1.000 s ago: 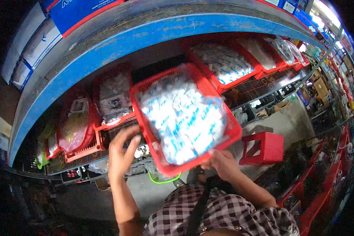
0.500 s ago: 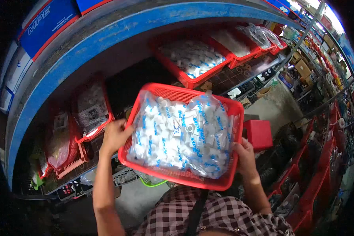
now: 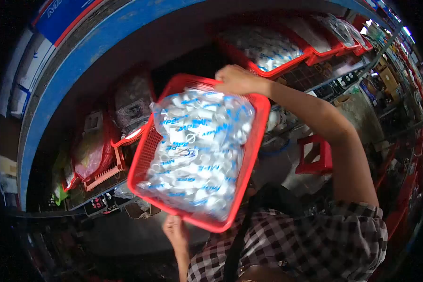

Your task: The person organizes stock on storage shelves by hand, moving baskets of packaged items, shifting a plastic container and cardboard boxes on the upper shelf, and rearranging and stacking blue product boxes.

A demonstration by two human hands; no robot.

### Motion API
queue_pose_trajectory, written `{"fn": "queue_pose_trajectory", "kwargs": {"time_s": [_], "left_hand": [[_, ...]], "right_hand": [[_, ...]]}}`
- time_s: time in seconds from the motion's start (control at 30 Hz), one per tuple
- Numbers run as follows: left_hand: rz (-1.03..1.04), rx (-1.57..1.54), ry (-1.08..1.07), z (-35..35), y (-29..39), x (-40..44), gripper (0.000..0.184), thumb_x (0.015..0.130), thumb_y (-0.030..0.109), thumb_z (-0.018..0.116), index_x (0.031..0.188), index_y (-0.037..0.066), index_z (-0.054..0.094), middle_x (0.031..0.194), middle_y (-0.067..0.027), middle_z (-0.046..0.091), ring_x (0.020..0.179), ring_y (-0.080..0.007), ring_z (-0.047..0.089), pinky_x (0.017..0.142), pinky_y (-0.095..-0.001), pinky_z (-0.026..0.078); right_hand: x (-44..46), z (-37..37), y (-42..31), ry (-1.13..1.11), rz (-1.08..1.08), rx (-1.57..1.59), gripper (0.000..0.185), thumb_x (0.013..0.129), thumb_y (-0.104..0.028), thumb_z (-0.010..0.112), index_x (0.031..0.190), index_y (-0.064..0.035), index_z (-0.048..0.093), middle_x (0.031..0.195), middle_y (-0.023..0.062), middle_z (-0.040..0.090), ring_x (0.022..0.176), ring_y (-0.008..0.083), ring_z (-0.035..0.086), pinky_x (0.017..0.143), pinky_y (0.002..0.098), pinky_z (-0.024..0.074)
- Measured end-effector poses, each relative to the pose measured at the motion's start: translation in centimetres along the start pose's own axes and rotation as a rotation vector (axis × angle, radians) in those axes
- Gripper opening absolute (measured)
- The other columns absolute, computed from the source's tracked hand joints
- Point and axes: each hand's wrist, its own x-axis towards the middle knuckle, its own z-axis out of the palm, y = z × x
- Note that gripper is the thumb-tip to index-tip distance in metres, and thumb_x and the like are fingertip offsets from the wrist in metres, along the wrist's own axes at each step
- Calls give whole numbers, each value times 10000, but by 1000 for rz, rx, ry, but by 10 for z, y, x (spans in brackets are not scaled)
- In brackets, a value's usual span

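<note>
So, the red basket (image 3: 254,155) is mid-view, off the shelf, carried in front of the torso; clock below is centred on it. Both hands are clamped on its rim: right hand (image 3: 237,81) at 1 o'clock, left hand (image 3: 175,229) between 6 and 7. Right-hand fingers are blurred, so exact finger wrap can't be told. Near-opposite grips probably split the weight and check twist; long axis runs roughly 1 to 7, so they take the two short ends.

Load: clear bag (image 3: 199,176) with blue MPE print, small white parts inside. Walls likely stop it slumping. Opening faces the camera, contents readable. Can't tell if the near rim touches the checked shirt (image 3: 286,235).

Around it: another basket (image 3: 286,65) at 1–2 on the shelf, front edge outward, presumably for easy pulling. Bagged stock (image 3: 96,152) at 9. Red stool (image 3: 326,155) at 3, on the floor.
</note>
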Motion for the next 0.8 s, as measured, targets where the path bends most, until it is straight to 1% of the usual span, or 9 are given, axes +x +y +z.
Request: {"fn": "queue_pose_trajectory", "kwargs": {"time_s": [0.03,0.07,0.13,0.17,0.23,0.27,0.43,0.6,0.8], "left_hand": [[-74,-82,-57,5,-12,-8,201,918,192,561,931,-2,616,894,-46,616,796,-122,569,742,-287,467],[-248,-120,-156,12,-17,-7,374,904,342,570,995,-19,604,942,-109,632,889,-234,603,784,-391,478],[-385,-444,-350,43,-24,7,418,911,364,557,1049,-31,568,1028,-177,629,873,-316,634,799,-441,495],[-343,-434,-521,56,-21,20,370,937,299,522,1083,-39,557,1062,-194,624,892,-324,644,818,-460,492],[-427,-94,-551,86,-1,34,328,956,237,481,1093,-52,559,1031,-203,640,930,-331,643,846,-473,483],[-445,-72,-478,103,-1,34,384,970,320,460,1017,-14,643,989,-122,687,820,-162,630,782,-342,498],[-420,20,-576,156,-11,77,505,969,415,423,1054,-28,651,1020,-117,680,976,-175,597,905,-312,438],[-336,-56,-570,219,-30,162,603,950,482,436,1124,-73,594,1114,-147,640,993,-191,610,918,-302,454],[-216,-162,-441,241,-34,230,515,933,448,492,1089,-36,576,998,-156,656,956,-221,615,875,-379,472]], "right_hand": [[25,9,-1,28,48,-14,345,767,-346,600,824,-10,659,748,192,634,679,300,609,665,424,481],[44,15,-9,55,93,-28,333,779,-329,589,873,-23,677,812,197,650,758,323,632,727,434,493],[62,19,-19,169,-104,-162,320,787,-274,592,983,-27,640,892,187,643,830,333,627,782,420,499],[59,19,-24,409,-288,-141,311,796,-258,587,1007,-35,639,930,185,641,859,339,619,790,420,495],[39,9,-27,667,-474,-112,280,814,-216,576,1030,-50,641,1000,190,625,892,357,604,807,427,486],[21,2,-17,603,-296,-126,274,804,-205,568,1020,-65,659,952,186,641,903,360,604,815,437,483],[-61,-39,121,759,68,-529,201,814,-252,624,877,-68,677,792,148,634,810,349,593,750,433,456],[-103,-52,127,675,-256,-339,167,776,-236,707,788,-79,651,763,48,607,775,257,573,773,400,400],[-97,-45,137,712,-213,-278,258,689,-370,766,776,-153,657,764,-9,586,787,208,541,795,386,364]]}}
